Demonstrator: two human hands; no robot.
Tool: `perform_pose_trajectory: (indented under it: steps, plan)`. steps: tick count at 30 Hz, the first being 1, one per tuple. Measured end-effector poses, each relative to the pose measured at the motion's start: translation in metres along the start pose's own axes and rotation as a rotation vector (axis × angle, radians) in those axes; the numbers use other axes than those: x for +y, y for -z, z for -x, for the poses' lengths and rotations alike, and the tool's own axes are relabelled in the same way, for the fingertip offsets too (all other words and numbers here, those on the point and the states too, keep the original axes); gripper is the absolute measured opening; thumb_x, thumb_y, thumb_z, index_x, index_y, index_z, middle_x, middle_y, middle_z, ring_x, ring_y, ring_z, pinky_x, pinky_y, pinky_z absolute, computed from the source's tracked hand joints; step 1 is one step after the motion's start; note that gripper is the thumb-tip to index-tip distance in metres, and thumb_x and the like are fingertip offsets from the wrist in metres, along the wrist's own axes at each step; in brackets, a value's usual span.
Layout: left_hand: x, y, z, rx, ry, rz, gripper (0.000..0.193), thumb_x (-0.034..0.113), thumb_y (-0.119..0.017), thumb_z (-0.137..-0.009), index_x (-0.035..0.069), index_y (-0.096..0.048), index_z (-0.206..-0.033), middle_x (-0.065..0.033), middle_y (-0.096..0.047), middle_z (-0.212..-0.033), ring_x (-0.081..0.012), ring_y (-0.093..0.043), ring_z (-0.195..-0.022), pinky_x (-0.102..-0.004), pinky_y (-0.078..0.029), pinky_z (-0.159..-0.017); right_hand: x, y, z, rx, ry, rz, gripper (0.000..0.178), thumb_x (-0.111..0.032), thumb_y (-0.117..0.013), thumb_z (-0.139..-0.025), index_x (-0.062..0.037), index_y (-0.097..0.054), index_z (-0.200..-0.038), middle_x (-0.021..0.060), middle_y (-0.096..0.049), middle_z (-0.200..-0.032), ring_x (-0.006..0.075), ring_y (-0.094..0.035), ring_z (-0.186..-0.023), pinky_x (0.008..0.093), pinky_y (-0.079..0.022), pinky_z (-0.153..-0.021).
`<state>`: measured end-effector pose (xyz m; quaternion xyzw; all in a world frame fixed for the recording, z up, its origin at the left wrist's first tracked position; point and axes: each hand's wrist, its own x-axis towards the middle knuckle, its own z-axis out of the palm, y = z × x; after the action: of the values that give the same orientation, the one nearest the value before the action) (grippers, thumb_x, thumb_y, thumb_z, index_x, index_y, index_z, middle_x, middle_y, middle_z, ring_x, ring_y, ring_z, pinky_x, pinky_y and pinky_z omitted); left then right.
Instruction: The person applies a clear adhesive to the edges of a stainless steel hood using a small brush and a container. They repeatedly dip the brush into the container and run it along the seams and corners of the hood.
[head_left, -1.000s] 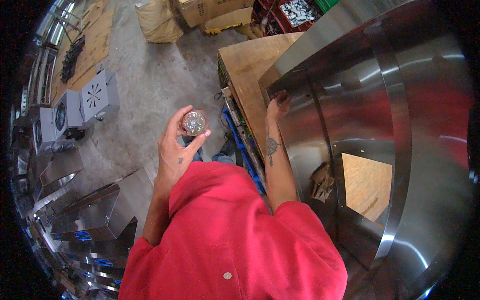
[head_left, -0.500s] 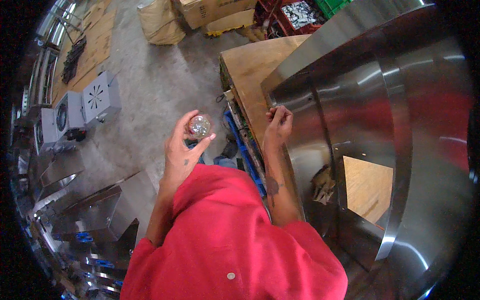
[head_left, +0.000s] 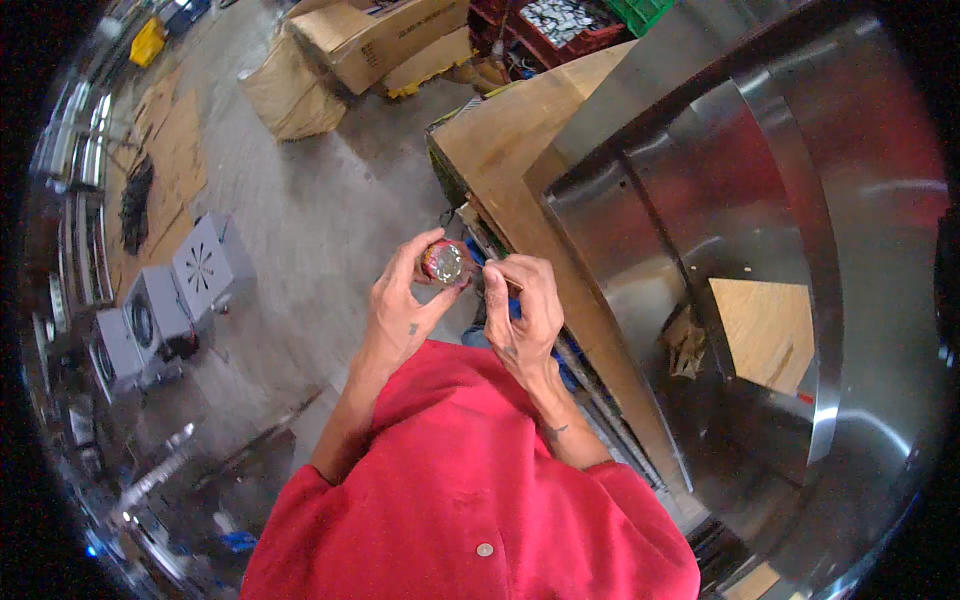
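My left hand (head_left: 405,300) is closed round a small round container (head_left: 443,262) with a red side and a clear, glinting round face turned up. Its thumb and fingers grip the container by the sides, in front of my red shirt. Right beside it is my right hand (head_left: 525,310), with thumb and fingers pinched together close to the container's right side. A thin brownish thing seems to show between those fingers, too small to make out. A large curved sheet-metal piece (head_left: 720,170) lies at my right on a wooden board (head_left: 500,130).
A cardboard box (head_left: 385,45) and a tan sack (head_left: 295,90) stand ahead on the concrete floor (head_left: 290,200). Red crates (head_left: 580,40) are at the far right. Grey metal boxes (head_left: 205,265) sit at the left. A square-cornered opening in the metal shows wood (head_left: 765,335).
My right hand has come away from the metal piece's edge, leftward to the container. The container in my left hand has moved slightly right. The view has shifted.
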<state>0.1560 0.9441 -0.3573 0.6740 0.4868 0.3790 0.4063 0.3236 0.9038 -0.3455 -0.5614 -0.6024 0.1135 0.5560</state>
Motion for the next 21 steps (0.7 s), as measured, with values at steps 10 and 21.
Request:
perform_pose_trajectory:
  steps: [10,21]
  plan:
    - [-0.072,0.091,-0.081,-0.313,-0.198,0.045,0.066,0.004,-0.089,-0.084,0.005,-0.059,-0.143,-0.0181,-0.07,-0.129,-0.0317,-0.074,-0.11,-0.0396,-0.062,-0.092,-0.027,-0.124,-0.001,0.178,-0.232,0.283,0.01,-0.002,-0.078,-0.097,0.0001,-0.071,-0.104,0.0149,-0.071,-0.098,0.0277,-0.068,-0.084,0.0366,-0.056,-0.071]
    - [-0.128,0.096,-0.147,-0.616,-0.329,0.092,0.07,0.001,-0.088,-0.08,0.005,-0.058,-0.144,-0.0186,-0.069,-0.132,-0.0359,-0.072,-0.111,-0.0406,-0.062,-0.092,-0.022,-0.183,0.007,0.41,-0.256,0.459,0.007,0.001,-0.072,-0.101,0.0027,-0.067,-0.105,0.0146,-0.069,-0.1,0.0211,-0.065,-0.085,0.0299,-0.055,-0.074]
